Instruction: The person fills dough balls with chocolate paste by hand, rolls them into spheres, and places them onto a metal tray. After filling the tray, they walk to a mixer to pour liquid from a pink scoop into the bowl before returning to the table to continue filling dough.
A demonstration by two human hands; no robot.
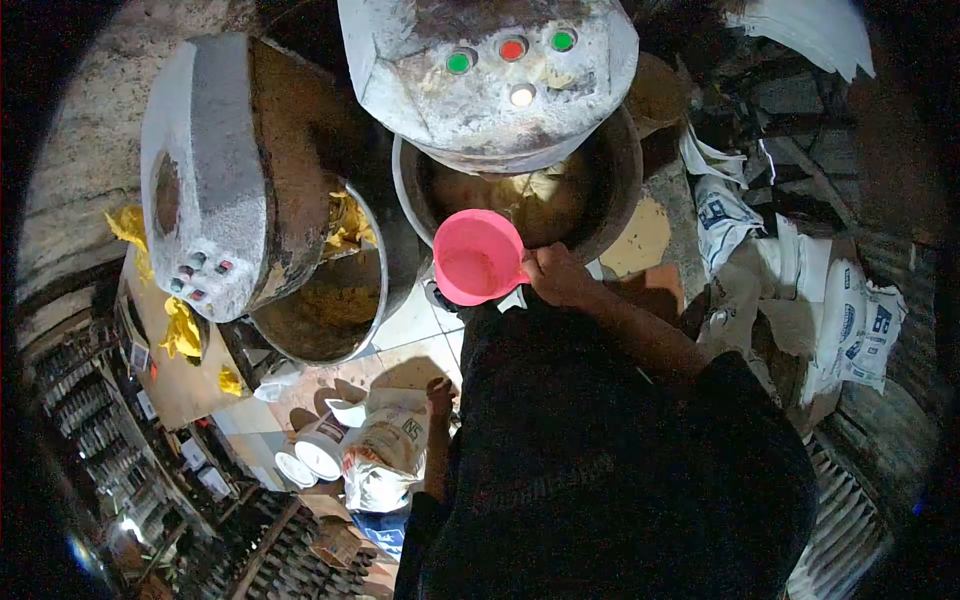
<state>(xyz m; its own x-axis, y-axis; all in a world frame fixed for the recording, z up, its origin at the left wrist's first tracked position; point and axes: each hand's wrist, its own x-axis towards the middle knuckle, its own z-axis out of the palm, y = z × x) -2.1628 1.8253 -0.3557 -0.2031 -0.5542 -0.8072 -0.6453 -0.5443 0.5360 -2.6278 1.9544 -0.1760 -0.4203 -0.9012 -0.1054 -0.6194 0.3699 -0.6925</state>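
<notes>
My right hand (555,275) is closed around the handle of a pink plastic dipper (478,257). The dipper's mouth faces up toward me, and a darker patch shows at its bottom. It is in front of the near rim of a large metal mixer bowl (630,190), overlapping that rim in view. Pale dough (535,190) lies inside the bowl, partly hidden under the mixer head (490,90). My left hand (440,393) hangs low at my side, near a printed sack (392,440); its fingers are too small and dark to read.
At the left stands a second mixer (210,170) with a bowl (383,290) and yellow plastic (182,330) beside it. White buckets (318,455) stand on the tiled floor. White sacks (850,320) are piled at the right. A wooden board (215,375) lies at the left.
</notes>
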